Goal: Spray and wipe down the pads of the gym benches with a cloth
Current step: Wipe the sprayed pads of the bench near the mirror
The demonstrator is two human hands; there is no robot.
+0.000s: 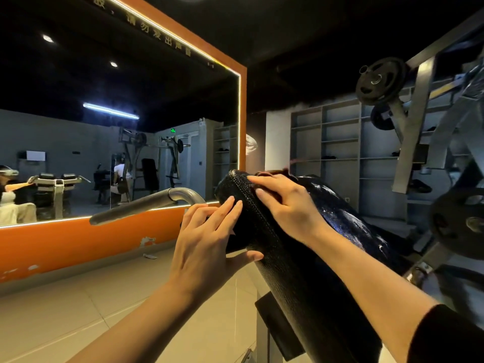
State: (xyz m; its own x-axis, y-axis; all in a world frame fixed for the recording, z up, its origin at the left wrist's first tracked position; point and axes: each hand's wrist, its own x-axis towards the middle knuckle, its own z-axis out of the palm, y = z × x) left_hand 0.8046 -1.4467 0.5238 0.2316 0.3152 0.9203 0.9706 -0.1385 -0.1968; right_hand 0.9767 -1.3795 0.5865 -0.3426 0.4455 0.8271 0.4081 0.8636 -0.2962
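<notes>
A black textured bench pad (293,260) slopes up from lower right to its top end at centre; its upper face shines wet. My left hand (207,244) lies on the pad's left side with the fingers straight and the thumb under the lower edge. My right hand (285,203) sits on the pad's top end by the stitched seam, fingers bent over a dark reddish cloth (272,174), of which only a small bunched part shows beyond the knuckles. No spray bottle is in view.
A grey metal handle bar (146,203) juts left of the pad. A large orange-framed mirror (117,142) covers the left wall. Weight plates (379,79) and a steel machine frame (416,132) stand close on the right. Shelving (337,142) is behind, tiled floor (78,310) below.
</notes>
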